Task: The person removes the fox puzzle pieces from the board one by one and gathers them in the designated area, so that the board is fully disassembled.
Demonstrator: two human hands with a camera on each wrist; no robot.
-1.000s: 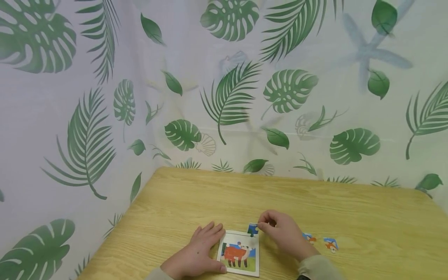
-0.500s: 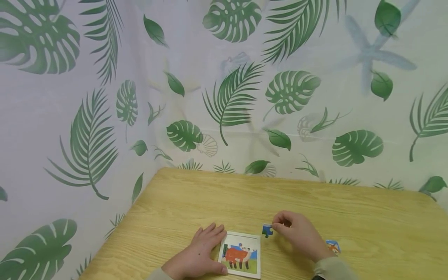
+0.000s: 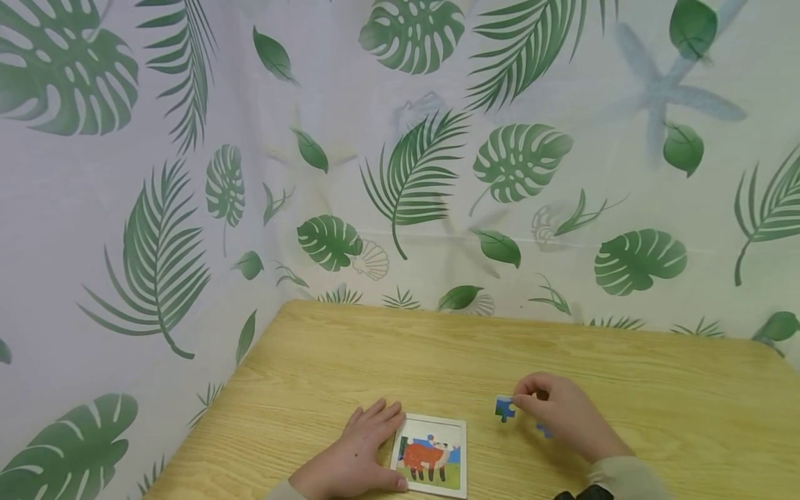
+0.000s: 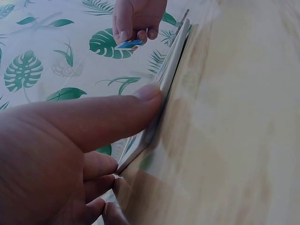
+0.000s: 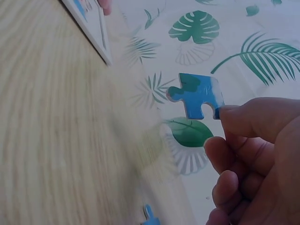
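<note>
My left hand [image 3: 359, 458] lies spread at the left side of a white-framed jigsaw puzzle tray [image 3: 464, 455], its thumb touching the lower left corner. A red animal on blue and green shows in the tray, with a bare pale strip along the top. To the right of the tray, my right hand [image 3: 565, 417] pinches a blue and green puzzle piece [image 3: 504, 409] between thumb and index finger, above the table. The right wrist view shows this jigsaw piece [image 5: 197, 96] held by its lower right corner.
Another blue puzzle piece [image 3: 544, 430] lies on the table, partly hidden under my right hand. The wooden table [image 3: 350, 347] meets a leaf-patterned curtain [image 3: 400, 173] at its back and left edges.
My right hand has carried the pinched piece rightward, away from the tray's upper right corner. It now covers most of the loose pieces on the right. My left hand stays put.
</note>
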